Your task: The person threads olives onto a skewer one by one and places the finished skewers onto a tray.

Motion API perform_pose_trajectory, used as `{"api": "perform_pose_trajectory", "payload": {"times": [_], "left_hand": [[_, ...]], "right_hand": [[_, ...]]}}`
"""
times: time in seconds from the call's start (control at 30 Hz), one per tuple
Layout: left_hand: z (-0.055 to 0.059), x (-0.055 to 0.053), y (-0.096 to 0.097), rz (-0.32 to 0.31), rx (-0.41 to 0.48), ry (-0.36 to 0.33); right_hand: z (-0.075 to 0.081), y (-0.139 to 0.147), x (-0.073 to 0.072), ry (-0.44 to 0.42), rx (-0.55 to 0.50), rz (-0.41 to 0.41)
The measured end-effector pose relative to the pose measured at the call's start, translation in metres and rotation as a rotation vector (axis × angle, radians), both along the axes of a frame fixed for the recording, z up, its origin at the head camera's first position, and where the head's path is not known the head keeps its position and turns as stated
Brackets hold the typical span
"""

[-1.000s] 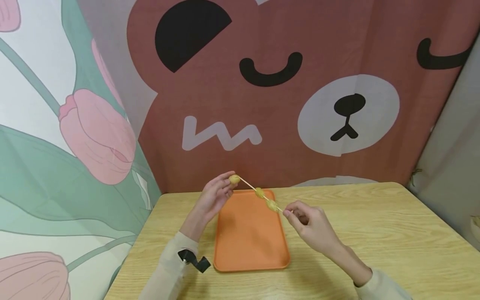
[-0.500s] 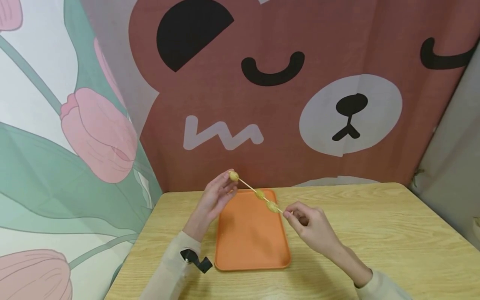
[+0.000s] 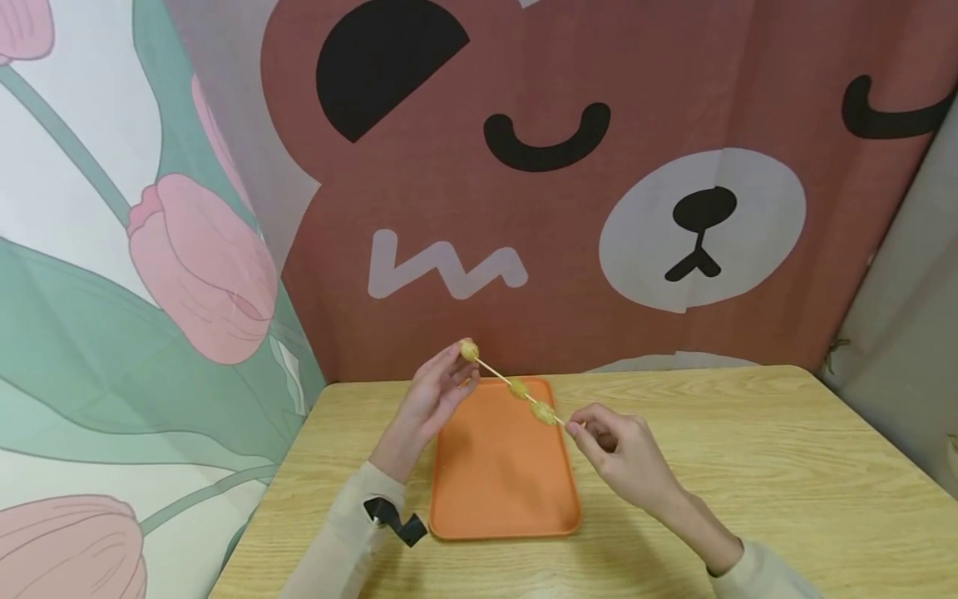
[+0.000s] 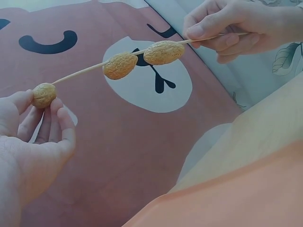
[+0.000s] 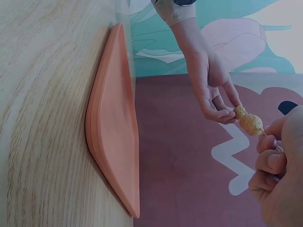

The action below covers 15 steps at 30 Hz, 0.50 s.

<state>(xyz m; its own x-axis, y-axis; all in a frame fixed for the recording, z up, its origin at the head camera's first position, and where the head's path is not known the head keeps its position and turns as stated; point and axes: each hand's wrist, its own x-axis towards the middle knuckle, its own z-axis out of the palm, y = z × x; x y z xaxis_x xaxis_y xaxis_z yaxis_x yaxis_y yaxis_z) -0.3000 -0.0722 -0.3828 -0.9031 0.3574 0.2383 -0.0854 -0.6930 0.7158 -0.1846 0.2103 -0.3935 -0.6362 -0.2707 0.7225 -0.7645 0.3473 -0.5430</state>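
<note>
A thin wooden skewer [image 3: 493,370] slants above the orange tray [image 3: 501,487], carrying three wrinkled, yellow-brown oval balls. My right hand [image 3: 629,457] pinches its lower end between thumb and fingertips. Two balls sit close together near that hand: an outer ball [image 4: 164,52] and an inner ball [image 4: 120,65]. Bare stick separates them from the end ball [image 4: 44,95] at the far tip. My left hand [image 3: 427,403] pinches that end ball between thumb and fingers, its other fingers loosely bent below. The skewer's tip is hidden in or behind the ball.
The tray lies flat on a wood-grain table [image 3: 748,466], under both hands. Behind the table hangs a brown bear-print cloth [image 3: 449,200]; a tulip-print cloth [image 3: 202,266] covers the left side. A black strap [image 3: 392,520] sits on the left sleeve.
My left hand and the end ball have risen slightly, and the left hand's lower fingers have shifted. The right hand keeps its pinch in nearly the same place.
</note>
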Motion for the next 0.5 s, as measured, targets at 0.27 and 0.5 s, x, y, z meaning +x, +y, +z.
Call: {"api": "perform_pose_trajectory", "payload": {"times": [0.27, 0.5], "left_hand": [[-0.0019, 0.0012, 0.0024, 0.016, -0.040, 0.002], [-0.0020, 0.0028, 0.0040, 0.089, -0.053, 0.024]], "right_hand": [[0.0005, 0.0007, 0.0013, -0.016, 0.007, -0.001], [0.0012, 0.0008, 0.0020, -0.054, 0.018, 0.002]]}}
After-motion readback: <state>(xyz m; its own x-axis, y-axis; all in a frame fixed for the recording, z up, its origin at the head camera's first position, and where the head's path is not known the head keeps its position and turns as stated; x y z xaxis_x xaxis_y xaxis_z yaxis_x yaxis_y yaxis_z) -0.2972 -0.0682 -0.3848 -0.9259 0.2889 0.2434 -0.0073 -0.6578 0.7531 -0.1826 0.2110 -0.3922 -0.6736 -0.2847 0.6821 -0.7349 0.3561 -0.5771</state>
